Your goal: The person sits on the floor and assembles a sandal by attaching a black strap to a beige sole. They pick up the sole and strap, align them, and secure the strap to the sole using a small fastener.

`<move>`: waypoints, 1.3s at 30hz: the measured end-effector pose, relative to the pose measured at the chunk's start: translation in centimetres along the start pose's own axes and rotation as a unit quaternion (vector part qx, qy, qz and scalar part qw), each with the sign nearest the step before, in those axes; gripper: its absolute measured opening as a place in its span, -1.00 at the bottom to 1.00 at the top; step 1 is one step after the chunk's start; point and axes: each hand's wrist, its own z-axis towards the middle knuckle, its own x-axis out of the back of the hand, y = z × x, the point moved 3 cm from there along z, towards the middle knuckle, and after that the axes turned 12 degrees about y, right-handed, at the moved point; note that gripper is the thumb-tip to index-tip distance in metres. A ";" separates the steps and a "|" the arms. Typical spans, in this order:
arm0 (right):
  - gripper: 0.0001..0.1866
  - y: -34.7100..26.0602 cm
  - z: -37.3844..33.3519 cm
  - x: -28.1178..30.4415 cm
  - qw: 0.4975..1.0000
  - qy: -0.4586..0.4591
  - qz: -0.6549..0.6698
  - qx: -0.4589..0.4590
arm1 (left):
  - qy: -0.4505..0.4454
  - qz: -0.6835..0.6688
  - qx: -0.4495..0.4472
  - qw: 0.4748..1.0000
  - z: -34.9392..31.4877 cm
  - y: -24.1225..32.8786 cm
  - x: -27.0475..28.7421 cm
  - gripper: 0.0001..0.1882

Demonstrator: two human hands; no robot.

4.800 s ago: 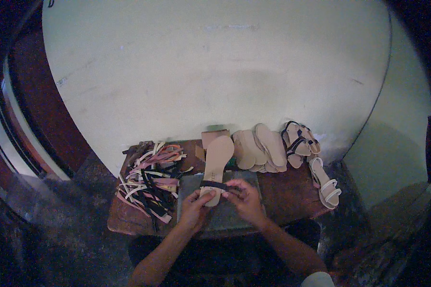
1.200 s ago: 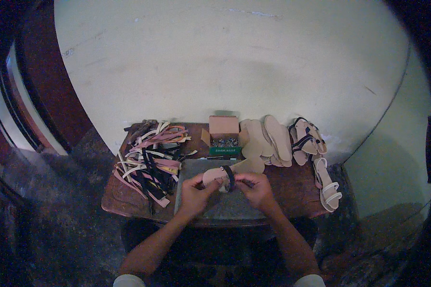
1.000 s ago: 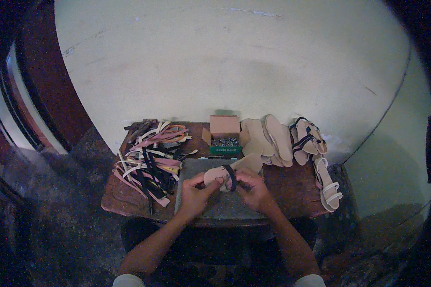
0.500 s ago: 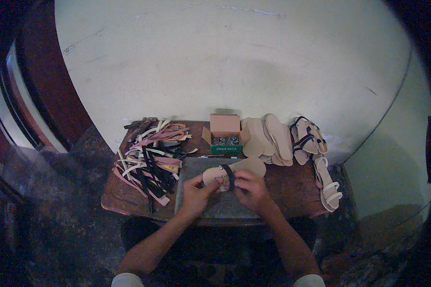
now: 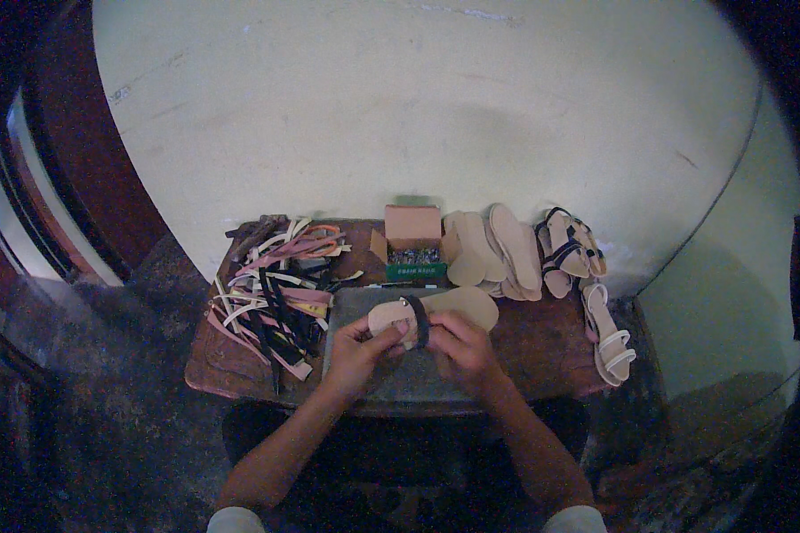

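Between my hands, above a grey slab (image 5: 347, 315), is a sandal with a flat beige sole (image 5: 471, 306) and one black strap (image 5: 420, 322) arching across it. A small shiny spot shows near the strap's far end. My left hand (image 5: 356, 357) grips the sole's left end, its thumb on the upper face. Closed around the sole's near edge just right of the strap is my right hand (image 5: 465, 349); its fingertips are partly hidden, and whether they also pinch the strap I cannot tell.
A heap of pink, white and black straps (image 5: 271, 293) covers the table's left side. Behind the slab stands an open box of small nails (image 5: 415, 258). Loose beige soles (image 5: 511, 249), black-strapped sandals (image 5: 564, 253) and a white-strapped sandal (image 5: 606, 342) lie to the right, near the wall (image 5: 418, 115).
The sandal has shifted slightly left and turned a little, so more of its right end shows. Both hands keep their hold on it.
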 end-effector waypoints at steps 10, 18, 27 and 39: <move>-0.84 0.2 0.0 -0.1 0.979 0.028 0.076 -0.186 | 0.026 0.035 -0.028 0.999 0.1 0.2 0.0 -0.70; -0.84 1.2 -0.7 -0.1 0.979 0.011 0.065 -0.191 | -0.012 0.063 -0.107 0.992 0.1 0.3 0.0 -0.73; -0.85 2.3 -1.3 -0.3 0.947 -0.007 0.139 -0.290 | -0.031 0.093 -0.180 0.979 0.0 0.4 -0.1 -0.73; -0.82 1.8 -0.3 -0.2 0.967 -0.010 0.137 -0.214 | -0.021 0.105 -0.186 0.977 -0.4 0.8 -0.4 -0.75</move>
